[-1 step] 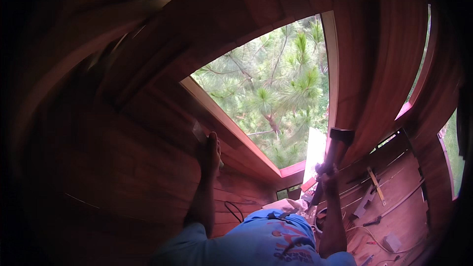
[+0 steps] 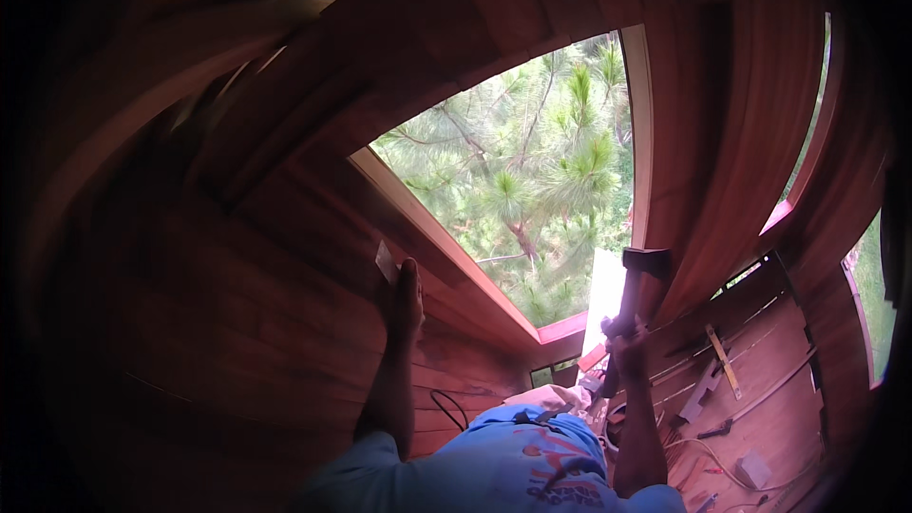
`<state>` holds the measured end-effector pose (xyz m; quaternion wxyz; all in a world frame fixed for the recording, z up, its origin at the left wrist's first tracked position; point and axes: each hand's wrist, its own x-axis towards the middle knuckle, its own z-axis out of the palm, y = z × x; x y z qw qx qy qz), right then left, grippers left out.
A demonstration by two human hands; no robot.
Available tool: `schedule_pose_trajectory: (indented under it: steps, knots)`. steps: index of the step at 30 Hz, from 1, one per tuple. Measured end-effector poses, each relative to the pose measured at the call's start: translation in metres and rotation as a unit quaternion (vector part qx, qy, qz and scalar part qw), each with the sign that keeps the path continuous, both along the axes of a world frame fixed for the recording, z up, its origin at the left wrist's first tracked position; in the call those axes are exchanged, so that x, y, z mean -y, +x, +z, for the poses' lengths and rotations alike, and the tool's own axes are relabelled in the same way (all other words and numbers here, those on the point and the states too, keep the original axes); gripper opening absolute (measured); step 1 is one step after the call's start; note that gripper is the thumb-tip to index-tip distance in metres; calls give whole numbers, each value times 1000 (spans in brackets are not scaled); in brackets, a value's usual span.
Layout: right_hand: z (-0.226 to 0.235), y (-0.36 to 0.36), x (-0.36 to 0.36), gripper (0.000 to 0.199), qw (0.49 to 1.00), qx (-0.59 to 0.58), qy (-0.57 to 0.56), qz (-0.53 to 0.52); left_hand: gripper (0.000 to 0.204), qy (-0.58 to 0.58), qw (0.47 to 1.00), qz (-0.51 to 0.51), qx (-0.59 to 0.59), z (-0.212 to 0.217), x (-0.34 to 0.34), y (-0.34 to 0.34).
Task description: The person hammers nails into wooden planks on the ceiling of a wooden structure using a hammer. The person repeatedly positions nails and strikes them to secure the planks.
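My left hand [image 2: 407, 296] is raised against the reddish wooden wall [image 2: 237, 323] just below the window frame. Its fingertips pinch a small pale flat piece [image 2: 385, 261] against the boards. My right hand [image 2: 622, 334] is closed around the handle of a hammer [image 2: 644, 266]. The hammer's dark head points up beside the window's lower right corner. A blue shirt with a printed front [image 2: 532, 461] fills the lower middle of the view.
A large slanted window [image 2: 532, 199] with a pale frame looks out on pine trees. Narrower windows [image 2: 807, 152] sit at the right. On the wooden floor [image 2: 760, 389] lie a yellow ruler [image 2: 722, 359], cords, small blocks and hand tools. A black cable [image 2: 451, 408] hangs by the wall.
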<state>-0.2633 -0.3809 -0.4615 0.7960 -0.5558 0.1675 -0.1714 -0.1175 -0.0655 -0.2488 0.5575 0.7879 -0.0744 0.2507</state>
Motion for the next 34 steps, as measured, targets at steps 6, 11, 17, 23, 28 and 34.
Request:
schedule_pose_trajectory:
  steps: [6, 11, 17, 23, 28, 34]
  knots:
    - [-8, -16, -50, 19, 994, -73, 1, 78, 40, 28, 990, 83, 114, 76, -48, -6]
    - [7, -24, -65, 33, 978, -132, -1, 164, 36, -170, 971, 27, 169, 106, -48, 3]
    - [18, -30, -61, 44, 973, -130, -38, 189, 36, -97, 980, -142, -105, 13, 18, -13]
    - [-28, -76, -62, 50, 967, -234, 12, 103, 38, 255, 893, -248, -276, -130, 40, -40]
    - [-87, -172, -63, 27, 945, -311, 75, -65, 33, 465, 752, -331, -330, -178, 66, -65]
    - [-169, -277, -91, 23, 803, -398, 315, -310, 36, 525, 628, -426, -386, -240, 119, -38]
